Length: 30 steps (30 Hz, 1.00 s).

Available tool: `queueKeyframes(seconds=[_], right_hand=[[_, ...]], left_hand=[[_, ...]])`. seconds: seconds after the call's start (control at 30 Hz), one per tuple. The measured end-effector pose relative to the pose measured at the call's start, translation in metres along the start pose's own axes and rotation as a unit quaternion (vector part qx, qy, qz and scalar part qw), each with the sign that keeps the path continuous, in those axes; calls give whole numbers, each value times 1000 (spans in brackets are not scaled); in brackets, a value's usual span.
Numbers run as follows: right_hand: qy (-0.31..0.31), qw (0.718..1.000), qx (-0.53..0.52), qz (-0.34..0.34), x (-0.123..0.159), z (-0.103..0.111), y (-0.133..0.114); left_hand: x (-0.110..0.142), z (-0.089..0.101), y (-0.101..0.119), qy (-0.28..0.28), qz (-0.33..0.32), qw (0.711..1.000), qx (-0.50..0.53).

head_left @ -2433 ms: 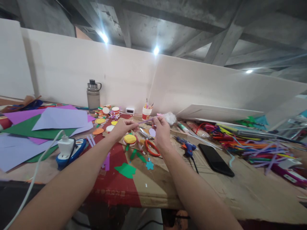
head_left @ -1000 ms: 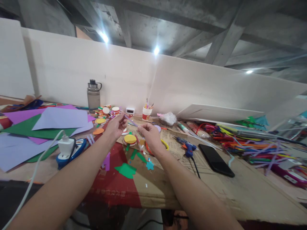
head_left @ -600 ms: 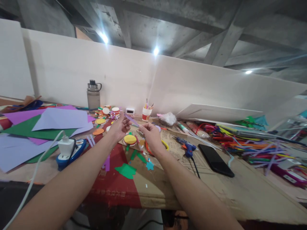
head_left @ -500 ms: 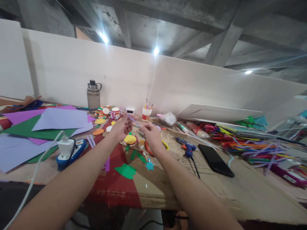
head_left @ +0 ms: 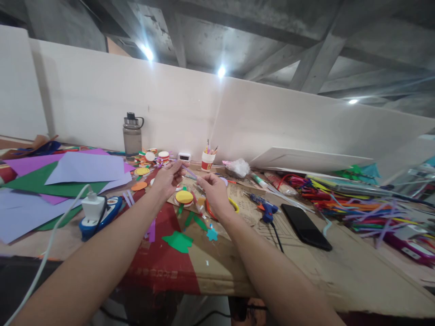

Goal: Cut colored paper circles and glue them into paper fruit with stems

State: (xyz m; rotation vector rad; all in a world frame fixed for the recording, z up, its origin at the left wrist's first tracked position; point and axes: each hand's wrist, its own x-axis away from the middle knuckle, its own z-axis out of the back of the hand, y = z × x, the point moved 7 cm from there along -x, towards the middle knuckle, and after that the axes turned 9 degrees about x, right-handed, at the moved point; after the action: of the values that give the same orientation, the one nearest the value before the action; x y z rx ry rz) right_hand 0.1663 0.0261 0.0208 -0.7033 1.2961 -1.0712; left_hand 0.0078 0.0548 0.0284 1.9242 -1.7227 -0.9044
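Note:
Both my hands are raised over the middle of the craft table, holding a thin purple paper strip between them. My left hand pinches its upper left end with thumb and fingers. My right hand is closed on its lower right end. Just below the hands lies a yellow and red paper disc, and orange-handled scissors peek out beside my right wrist. Green paper cut-outs and a small teal star lie nearer to me on the cardboard.
A blue glue gun and a black phone lie right of my hands. Coloured pipe cleaners pile at the right. Paper sheets, a power strip with charger, a water bottle and a pencil cup stand left and behind.
Both hands shifted left from near the pencil cup. The strip tilted from nearly level to sloping down to the right. My left fingers opened briefly, then pinched the strip's end again.

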Motion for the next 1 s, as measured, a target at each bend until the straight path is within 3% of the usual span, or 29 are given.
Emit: queueKeyframes(seconds=[0.4, 0.5, 0.7, 0.83, 1.0], right_hand=[[4, 1000, -17, -5, 1, 1, -2], [12, 999, -33, -15, 2, 3, -3], [18, 998, -56, -30, 1, 2, 1], [-2, 999, -42, -21, -2, -3, 8], [-14, 998, -49, -36, 0, -8, 13]], left_hand=[[-9, 24, 16, 102, -31, 990, 92], [-10, 22, 9, 82, 8, 993, 85], [5, -6, -14, -3, 80, 997, 15], [8, -11, -14, -21, 54, 998, 3], [2, 0, -11, 7, 30, 999, 11]])
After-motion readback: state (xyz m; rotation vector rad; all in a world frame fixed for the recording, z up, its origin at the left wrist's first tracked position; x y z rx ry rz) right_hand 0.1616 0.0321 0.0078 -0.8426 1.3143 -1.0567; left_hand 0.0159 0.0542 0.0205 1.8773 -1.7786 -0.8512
